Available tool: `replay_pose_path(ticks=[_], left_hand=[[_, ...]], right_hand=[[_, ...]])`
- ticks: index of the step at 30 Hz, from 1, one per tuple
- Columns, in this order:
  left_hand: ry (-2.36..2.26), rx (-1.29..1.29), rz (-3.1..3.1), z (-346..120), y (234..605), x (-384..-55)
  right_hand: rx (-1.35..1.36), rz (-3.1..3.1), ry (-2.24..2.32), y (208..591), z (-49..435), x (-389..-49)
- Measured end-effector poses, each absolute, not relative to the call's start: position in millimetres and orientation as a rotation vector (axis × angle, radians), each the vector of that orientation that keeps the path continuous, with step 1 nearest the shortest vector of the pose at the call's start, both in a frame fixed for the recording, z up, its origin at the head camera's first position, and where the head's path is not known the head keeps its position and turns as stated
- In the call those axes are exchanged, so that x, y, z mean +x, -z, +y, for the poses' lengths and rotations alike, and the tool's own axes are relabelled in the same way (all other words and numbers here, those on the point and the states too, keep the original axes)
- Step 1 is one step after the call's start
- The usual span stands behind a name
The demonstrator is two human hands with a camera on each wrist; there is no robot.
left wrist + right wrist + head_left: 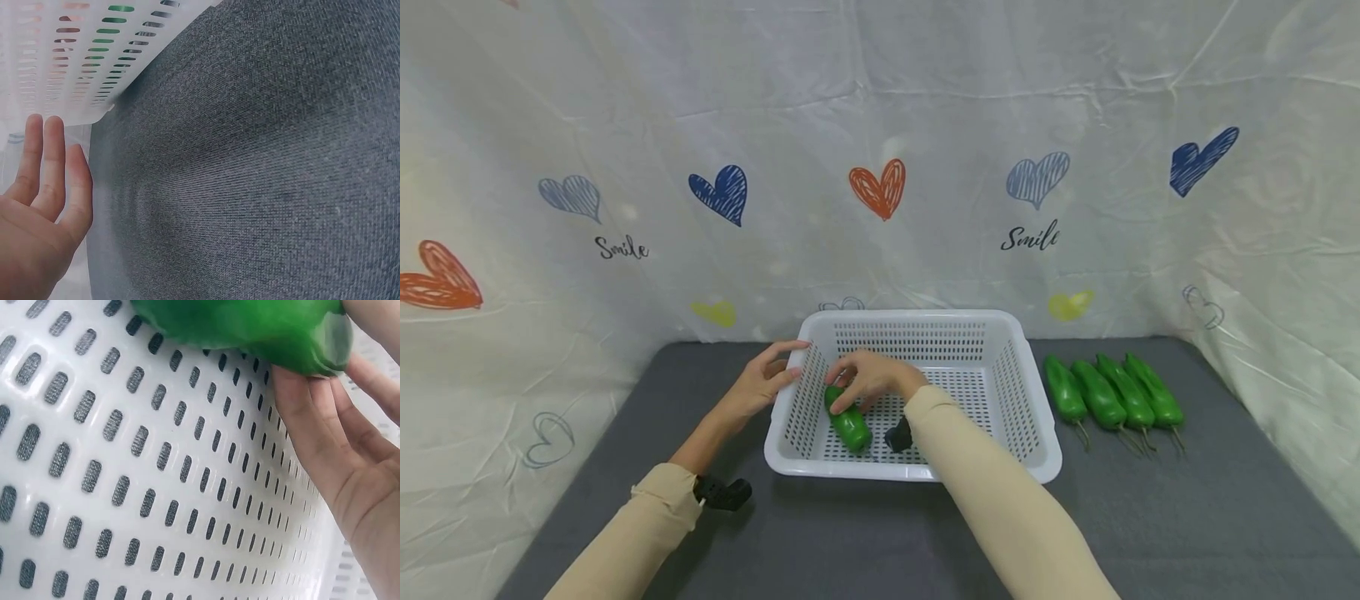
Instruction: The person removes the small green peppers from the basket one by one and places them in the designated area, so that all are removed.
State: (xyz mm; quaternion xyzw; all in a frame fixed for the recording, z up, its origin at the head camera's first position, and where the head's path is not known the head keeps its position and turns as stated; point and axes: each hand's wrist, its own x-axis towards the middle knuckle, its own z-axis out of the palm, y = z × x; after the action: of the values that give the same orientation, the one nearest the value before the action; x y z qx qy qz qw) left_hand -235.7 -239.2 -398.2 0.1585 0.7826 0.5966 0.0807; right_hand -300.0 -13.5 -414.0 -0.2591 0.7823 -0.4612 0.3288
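A white perforated plastic basket (850,470) stands on the dark grey cloth. Inside it, near the left wall, a glossy green pepper (852,433) is pinched between the thumb and fingers of my right hand (874,373). The right wrist view shows the same pepper (250,331) just above the slotted basket floor, with the fingertips beneath its end. My left hand (754,390) has its fingers extended and touches the basket's left rim from outside. Seen from the left wrist, three straight fingers (53,162) lie by the slotted outer wall (81,69).
To the right of the basket, several green peppers (1105,396) lie side by side, stems toward the front. Behind the table (865,542) hangs a white sheet (955,250) printed with hearts and the word "Smile". A black device (724,493) is strapped to the left wrist.
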Motion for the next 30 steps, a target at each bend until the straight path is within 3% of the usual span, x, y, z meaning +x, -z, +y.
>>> replay_pose_path(ticks=[30], left_hand=[[-1.808, 0.489, 2.299, -241.4, 400.6, -237.3]], right_hand=[[-0.623, 1.796, 1.719, 408.0, 32.2, -322.1]])
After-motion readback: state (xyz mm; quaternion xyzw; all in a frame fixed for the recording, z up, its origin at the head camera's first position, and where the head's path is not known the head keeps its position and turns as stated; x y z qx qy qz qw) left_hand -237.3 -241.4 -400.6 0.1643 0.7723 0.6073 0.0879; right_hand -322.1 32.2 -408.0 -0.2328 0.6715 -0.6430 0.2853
